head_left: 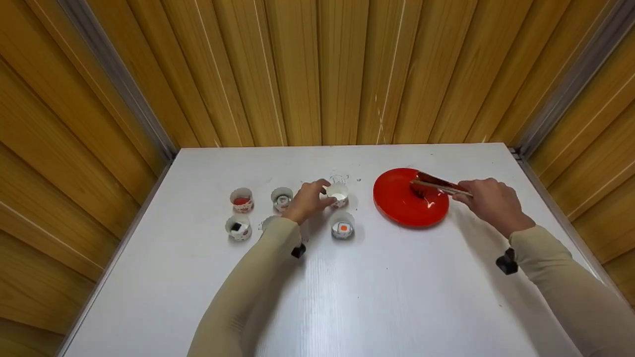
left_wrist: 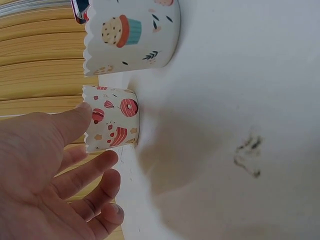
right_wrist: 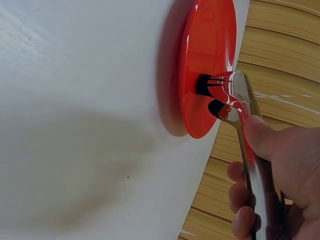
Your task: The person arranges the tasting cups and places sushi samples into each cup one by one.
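At the back of a row of patterned paper cups, my left hand (head_left: 308,199) has its thumb and loosely bent fingers about the side of a white cup (left_wrist: 114,120). The thumb overlaps its scalloped rim; whether it presses the cup I cannot tell. My right hand (head_left: 491,202) grips metal serving tongs (right_wrist: 259,195), one tip slotted like a fork. Their tips are down at the red plate (head_left: 397,208), around a small dark piece (right_wrist: 203,85) whose kind is unclear. A nearer cup (head_left: 342,229) holds a white piece with an orange centre.
Left of the hand stand a cup (head_left: 241,200) with something red in it, a cup (head_left: 240,228) with a black-and-white piece and a cup (head_left: 282,199) with a pale round piece. Another cup is partly hidden by my left forearm. Wood-patterned panels (head_left: 342,74) enclose the white table (head_left: 347,297).
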Available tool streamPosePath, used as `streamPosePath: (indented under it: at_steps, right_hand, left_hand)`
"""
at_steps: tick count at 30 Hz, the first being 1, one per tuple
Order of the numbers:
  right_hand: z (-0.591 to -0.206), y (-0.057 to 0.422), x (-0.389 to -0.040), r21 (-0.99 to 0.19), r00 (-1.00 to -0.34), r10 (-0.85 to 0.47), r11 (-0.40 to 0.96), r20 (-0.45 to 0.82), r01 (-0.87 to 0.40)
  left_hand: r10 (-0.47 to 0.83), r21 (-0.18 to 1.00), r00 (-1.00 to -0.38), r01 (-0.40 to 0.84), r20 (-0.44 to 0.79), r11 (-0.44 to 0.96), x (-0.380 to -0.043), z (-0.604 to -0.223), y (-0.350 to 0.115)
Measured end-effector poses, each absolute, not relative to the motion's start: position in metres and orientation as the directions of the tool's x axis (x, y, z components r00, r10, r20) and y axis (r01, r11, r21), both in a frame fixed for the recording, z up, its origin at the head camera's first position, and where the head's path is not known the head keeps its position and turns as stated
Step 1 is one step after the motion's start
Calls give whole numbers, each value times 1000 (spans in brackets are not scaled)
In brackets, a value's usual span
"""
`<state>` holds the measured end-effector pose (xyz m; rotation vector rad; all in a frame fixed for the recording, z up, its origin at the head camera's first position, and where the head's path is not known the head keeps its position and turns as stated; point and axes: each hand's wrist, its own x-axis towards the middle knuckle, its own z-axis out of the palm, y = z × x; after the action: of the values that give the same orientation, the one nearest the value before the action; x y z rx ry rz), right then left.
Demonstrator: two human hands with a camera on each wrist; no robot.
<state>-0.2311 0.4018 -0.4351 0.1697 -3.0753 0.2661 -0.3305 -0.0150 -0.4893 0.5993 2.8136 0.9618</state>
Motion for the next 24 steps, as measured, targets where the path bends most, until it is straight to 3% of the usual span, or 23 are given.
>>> streamPosePath:
  at_steps: [24]
  right_hand:
    - [-440, 405, -233, -170, -991, -110, 978, 82, -122]
  left_hand:
    - [380, 606, -925, 304, 3, 735, -330, -489, -15]
